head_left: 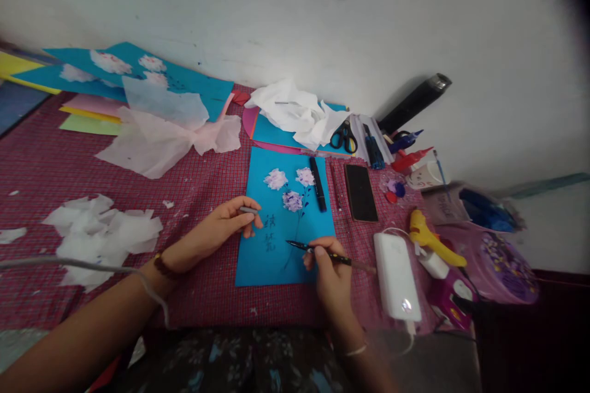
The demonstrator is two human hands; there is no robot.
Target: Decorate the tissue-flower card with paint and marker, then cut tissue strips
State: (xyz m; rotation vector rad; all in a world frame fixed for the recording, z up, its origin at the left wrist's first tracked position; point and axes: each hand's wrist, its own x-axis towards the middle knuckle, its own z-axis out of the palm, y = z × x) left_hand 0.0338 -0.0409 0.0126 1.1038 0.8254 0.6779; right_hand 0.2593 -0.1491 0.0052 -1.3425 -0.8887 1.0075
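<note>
A blue card (pixel 283 221) lies on the red checked tablecloth (pixel 55 166), with three pale tissue flowers (pixel 290 189) and dark painted stems on it. My right hand (pixel 328 270) is closed round a thin black brush (pixel 322 253); its tip rests on the card's lower middle. My left hand (pixel 225 221) rests at the card's left edge, fingers curled round a small grey thing I cannot name. A black marker (pixel 318 183) lies on the card's upper right.
A black phone (pixel 360 191), a white power bank (pixel 396 282), a yellow glue gun (pixel 431 236), scissors (pixel 343 135), glue bottles and a purple pouch (pixel 498 261) crowd the right. Tissue scraps (pixel 101 233) and coloured paper sheets (pixel 138 73) lie to the left. A wall stands behind.
</note>
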